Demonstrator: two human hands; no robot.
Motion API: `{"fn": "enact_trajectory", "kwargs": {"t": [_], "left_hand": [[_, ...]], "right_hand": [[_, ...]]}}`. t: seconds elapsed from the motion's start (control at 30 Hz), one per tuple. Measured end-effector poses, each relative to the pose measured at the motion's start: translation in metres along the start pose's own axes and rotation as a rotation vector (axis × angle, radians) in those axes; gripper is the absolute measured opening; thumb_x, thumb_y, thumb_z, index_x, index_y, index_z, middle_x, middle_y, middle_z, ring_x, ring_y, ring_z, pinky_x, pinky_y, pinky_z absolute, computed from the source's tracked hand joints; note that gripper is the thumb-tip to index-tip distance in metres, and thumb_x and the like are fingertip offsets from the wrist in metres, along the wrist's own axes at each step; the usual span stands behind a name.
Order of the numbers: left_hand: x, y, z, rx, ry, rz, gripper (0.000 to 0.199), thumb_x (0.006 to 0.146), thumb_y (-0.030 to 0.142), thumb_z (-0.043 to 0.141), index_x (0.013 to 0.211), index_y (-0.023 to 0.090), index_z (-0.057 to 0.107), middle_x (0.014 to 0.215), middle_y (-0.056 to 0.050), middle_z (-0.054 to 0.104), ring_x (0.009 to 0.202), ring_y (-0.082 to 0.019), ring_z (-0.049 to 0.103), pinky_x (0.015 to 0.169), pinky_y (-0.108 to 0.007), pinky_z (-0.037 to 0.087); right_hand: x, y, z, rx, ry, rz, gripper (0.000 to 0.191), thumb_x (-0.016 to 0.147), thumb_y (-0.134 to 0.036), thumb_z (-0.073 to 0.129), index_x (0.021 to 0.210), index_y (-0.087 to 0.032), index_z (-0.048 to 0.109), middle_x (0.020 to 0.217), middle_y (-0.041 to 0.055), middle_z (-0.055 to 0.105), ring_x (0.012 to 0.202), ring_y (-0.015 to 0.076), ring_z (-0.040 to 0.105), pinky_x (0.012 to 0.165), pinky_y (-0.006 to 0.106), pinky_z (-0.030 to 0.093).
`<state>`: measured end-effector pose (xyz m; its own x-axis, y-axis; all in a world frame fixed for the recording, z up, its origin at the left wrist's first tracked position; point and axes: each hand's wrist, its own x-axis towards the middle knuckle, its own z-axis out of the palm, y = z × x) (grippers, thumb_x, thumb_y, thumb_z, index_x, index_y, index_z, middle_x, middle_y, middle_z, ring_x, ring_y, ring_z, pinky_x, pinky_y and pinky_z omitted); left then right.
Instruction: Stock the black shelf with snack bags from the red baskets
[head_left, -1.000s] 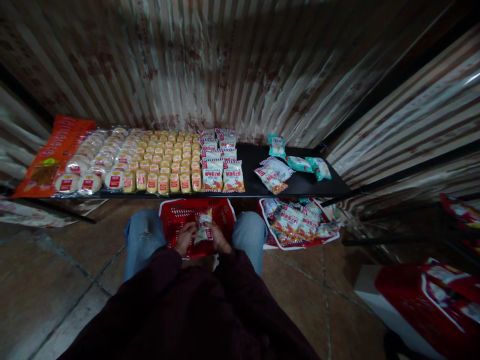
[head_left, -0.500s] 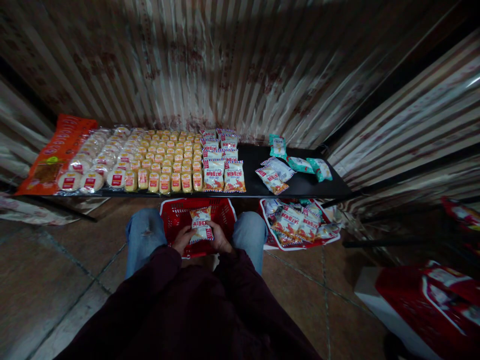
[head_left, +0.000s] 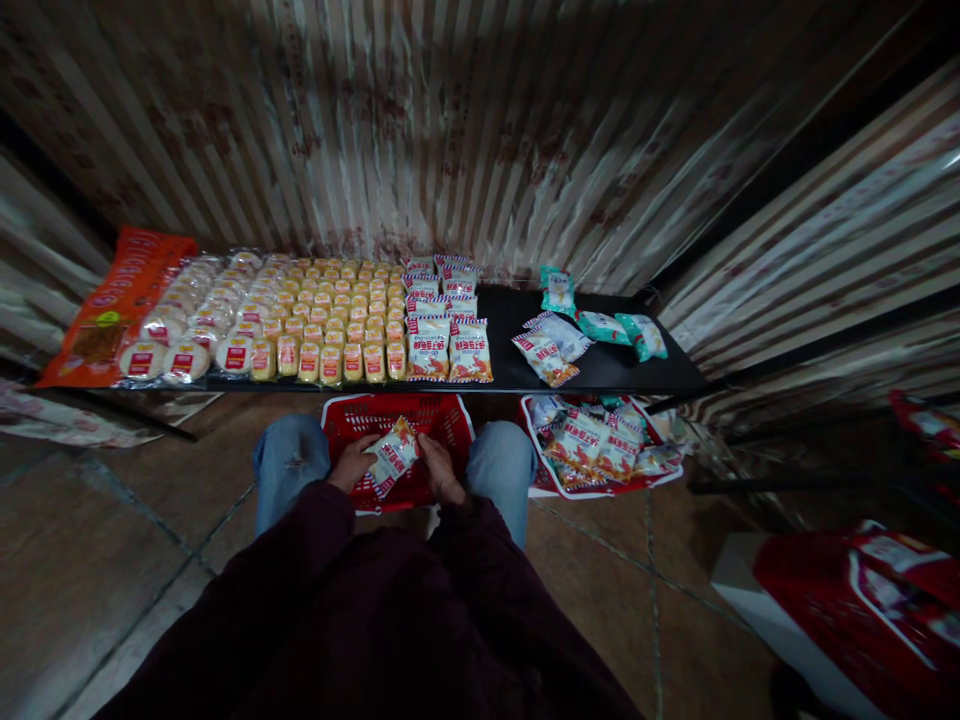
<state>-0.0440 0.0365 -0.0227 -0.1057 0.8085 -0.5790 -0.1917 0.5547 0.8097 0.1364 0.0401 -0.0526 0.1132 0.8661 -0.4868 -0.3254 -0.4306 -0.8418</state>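
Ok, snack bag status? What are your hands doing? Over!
Left hand holding snack bag; right hand at its edge. Bag slanted over red basket. Knees flank basket.

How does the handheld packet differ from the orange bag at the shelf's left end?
The packet is much smaller than the orange bag. The packet is mostly white with orange patches; the bag is mainly orange. The packet is held in the left hand, while the bag lies on the shelf. Both carry printing.

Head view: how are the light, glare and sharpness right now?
Head view: dim, the dark sleeves nearly featureless; head view: small glints on clear wrappers at left; head view: lower-right basket looks soft, while the held packet's outline is distinct.
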Motion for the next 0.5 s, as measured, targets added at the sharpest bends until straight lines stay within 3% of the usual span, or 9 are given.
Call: {"fn": "enact_trajectory", "kwargs": {"t": [0.13,0.27,0.5], "left_hand": [[0.006,0.006,-0.005,-0.092,0.113,0.0,0.042,0.061,0.009,0.07,0.102,0.016,0.064,0.079,-0.001,0.068,0.069,-0.014,0.064,0.07,-0.027,0.051],[0.01,0.005,-0.006,-0.202,0.178,-0.047,0.036,0.068,0.016,0.072,0.102,0.016,0.06,0.078,-0.002,0.067,0.069,-0.014,0.065,0.071,-0.028,0.051],[0.002,0.003,-0.001,-0.33,0.109,-0.08,0.028,0.067,0.013,0.074,0.091,0.016,0.061,0.081,-0.003,0.068,0.072,-0.012,0.065,0.078,-0.028,0.051]], "right_hand": [[-0.002,0.005,0.001,0.019,0.047,0.112,0.023,0.063,-0.039,0.07,0.067,-0.021,0.056,0.065,0.0003,0.063,0.064,0.0173,0.059,0.063,0.03,0.048],[-0.002,0.005,0.003,0.038,0.038,0.177,0.014,0.065,-0.03,0.067,0.067,-0.021,0.056,0.071,0.0015,0.066,0.071,0.0192,0.063,0.065,0.031,0.05],[-0.011,0.005,0.008,0.001,-0.1,0.154,0.018,0.063,-0.024,0.066,0.081,-0.022,0.062,0.077,0.0021,0.069,0.071,0.021,0.065,0.066,0.037,0.053]]}}
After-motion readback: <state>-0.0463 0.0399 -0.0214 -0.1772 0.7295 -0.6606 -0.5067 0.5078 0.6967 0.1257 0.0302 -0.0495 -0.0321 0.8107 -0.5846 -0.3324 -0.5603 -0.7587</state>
